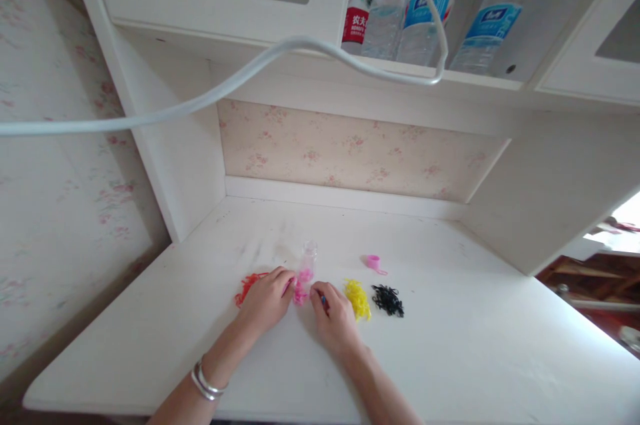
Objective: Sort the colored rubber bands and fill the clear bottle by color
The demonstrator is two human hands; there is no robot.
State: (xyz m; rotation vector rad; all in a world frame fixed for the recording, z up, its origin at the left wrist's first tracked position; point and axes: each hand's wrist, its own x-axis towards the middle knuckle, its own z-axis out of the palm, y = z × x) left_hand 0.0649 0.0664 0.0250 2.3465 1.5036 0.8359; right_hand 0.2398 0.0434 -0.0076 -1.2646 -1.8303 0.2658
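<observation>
A small clear bottle [309, 253] lies or stands between my hands, with pink bands [304, 275] showing in its lower part. More pink bands [299, 297] gather just in front of it. My left hand [269, 297] is closed in a pinch at their left side; what its fingertips hold is too small to tell. It partly covers a pile of red-orange bands [245, 289]. Curled to the right of the pink bands, my right hand [334, 315] has its thumb and fingers together, with a dark bluish spot between them that I cannot make out. Yellow bands [357, 300] lie beside it.
Black bands [388, 301] lie right of the yellow pile, and a pink cap [373, 262] with a loop sits behind them. A white cable [235, 81] crosses high in front. Plastic bottles [430, 11] stand in the cabinet above the white desk [475, 331].
</observation>
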